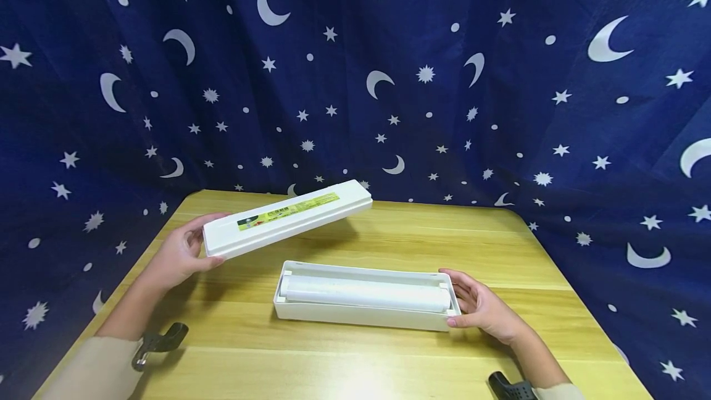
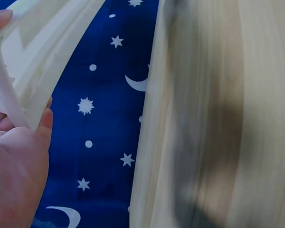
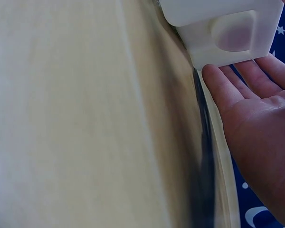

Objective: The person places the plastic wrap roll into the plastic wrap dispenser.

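My left hand (image 1: 176, 255) grips the left end of a long white lid (image 1: 289, 220) that carries a yellow-green printed label. The lid hangs in the air, tilted, its right end higher. In the left wrist view the lid's pale hollow underside (image 2: 50, 57) shows between thumb and fingers. In front of it on the table stands an uncovered long white box (image 1: 361, 315). Inside lies a white roll, apparently of cling film (image 1: 366, 292). With thumb and fingers, my right hand (image 1: 484, 308) holds the box's right end, also seen in the right wrist view as a white end wall (image 3: 223, 35).
Both things are over a light wooden table (image 1: 311, 363) with rounded far corners. A dark blue curtain (image 1: 333, 79) with moons and stars hangs behind and beside it. Black wrist mounts (image 1: 160, 344) sit at both sleeves.
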`<state>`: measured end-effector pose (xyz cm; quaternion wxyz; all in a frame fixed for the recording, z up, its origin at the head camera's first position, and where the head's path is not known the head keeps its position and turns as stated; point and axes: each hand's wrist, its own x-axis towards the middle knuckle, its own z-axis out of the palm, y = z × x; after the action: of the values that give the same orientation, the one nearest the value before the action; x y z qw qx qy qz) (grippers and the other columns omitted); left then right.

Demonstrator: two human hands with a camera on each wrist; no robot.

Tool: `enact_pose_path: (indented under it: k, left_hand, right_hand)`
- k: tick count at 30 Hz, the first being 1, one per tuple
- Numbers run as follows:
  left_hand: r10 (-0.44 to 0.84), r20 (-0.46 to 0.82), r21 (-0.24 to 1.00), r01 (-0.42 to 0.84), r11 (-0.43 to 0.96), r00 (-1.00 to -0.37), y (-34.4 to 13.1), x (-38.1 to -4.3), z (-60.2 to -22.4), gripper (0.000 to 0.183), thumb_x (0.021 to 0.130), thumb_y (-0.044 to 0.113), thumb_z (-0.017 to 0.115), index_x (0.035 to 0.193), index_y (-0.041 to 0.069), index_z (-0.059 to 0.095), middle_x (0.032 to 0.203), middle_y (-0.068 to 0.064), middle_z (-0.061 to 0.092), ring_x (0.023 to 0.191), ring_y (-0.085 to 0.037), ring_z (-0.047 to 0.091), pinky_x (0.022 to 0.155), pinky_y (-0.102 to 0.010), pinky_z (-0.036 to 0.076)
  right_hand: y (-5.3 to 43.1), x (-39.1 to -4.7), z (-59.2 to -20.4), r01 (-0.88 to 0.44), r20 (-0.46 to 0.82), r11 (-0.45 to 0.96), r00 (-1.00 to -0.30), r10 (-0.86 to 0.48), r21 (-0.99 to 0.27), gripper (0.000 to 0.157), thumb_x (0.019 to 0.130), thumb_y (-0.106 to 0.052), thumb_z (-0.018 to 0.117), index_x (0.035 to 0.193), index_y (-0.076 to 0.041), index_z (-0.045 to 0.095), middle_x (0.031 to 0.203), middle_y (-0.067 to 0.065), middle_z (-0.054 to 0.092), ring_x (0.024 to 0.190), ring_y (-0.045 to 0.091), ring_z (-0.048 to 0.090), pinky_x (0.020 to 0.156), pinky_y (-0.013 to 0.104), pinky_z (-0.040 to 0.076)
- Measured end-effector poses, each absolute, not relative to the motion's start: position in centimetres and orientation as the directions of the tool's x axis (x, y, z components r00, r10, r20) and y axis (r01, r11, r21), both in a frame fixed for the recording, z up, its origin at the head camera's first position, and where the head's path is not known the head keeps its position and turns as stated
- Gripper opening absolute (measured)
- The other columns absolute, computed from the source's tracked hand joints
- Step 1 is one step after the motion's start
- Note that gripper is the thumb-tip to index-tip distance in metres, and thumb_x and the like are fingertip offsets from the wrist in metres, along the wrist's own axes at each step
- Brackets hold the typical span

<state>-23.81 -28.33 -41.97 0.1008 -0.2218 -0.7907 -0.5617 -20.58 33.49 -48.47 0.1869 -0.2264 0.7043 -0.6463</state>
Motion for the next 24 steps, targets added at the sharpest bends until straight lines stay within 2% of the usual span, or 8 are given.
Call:
enact_pose_path:
  k: [5,10,19,24]
  left_hand:
    - [0.274,0.421,0.859,0.477,0.186,-0.865,-27.8,-24.4,-42.0,0.081,0.070,-0.018,0.081,0.143,-0.014,0.047,0.143,-0.011,0.057,0.121,-0.004,0.054,0.102,-0.007,0.043]
    - [0.287,0.417,0.871,0.470,0.146,-0.862,-27.3,-24.8,-42.0,0.081,0.070,-0.020,0.079,0.143,-0.015,0.045,0.144,-0.008,0.057,0.123,-0.004,0.054,0.104,-0.007,0.042]
    - [0.305,0.417,0.890,0.452,0.053,-0.856,-26.2,-25.6,-41.9,0.079,0.070,-0.022,0.076,0.142,-0.017,0.045,0.143,-0.017,0.055,0.119,-0.006,0.057,0.100,-0.010,0.048]
    - [0.310,0.399,0.900,0.433,0.048,-0.863,-25.7,-25.7,-41.8,0.080,0.071,-0.019,0.077,0.143,-0.015,0.044,0.143,-0.013,0.056,0.119,-0.005,0.057,0.099,-0.011,0.048]
  right_hand:
    - [33.5,-20.5,-48.4,-0.075,0.023,0.071,-0.832,-0.554,-0.995,0.098,0.082,0.008,0.077,0.159,0.007,0.016,0.150,-0.012,0.049,0.135,0.000,0.052,0.103,0.025,0.053]
    - [33.4,-20.4,-48.1,-0.070,0.015,0.078,-0.835,-0.549,-0.994,0.098,0.082,0.007,0.078,0.159,0.006,0.017,0.150,-0.012,0.049,0.135,0.000,0.052,0.103,0.025,0.053]
    - [33.7,-20.4,-48.0,-0.095,0.039,0.073,-0.834,-0.551,-0.993,0.097,0.081,0.009,0.078,0.157,0.010,0.017,0.149,-0.013,0.050,0.136,-0.002,0.051,0.107,0.018,0.047]
    - [33.9,-20.6,-47.7,-0.118,0.055,0.067,-0.805,-0.590,-0.991,0.094,0.083,0.009,0.075,0.157,0.011,0.016,0.154,-0.006,0.048,0.137,-0.002,0.050,0.109,0.015,0.043]
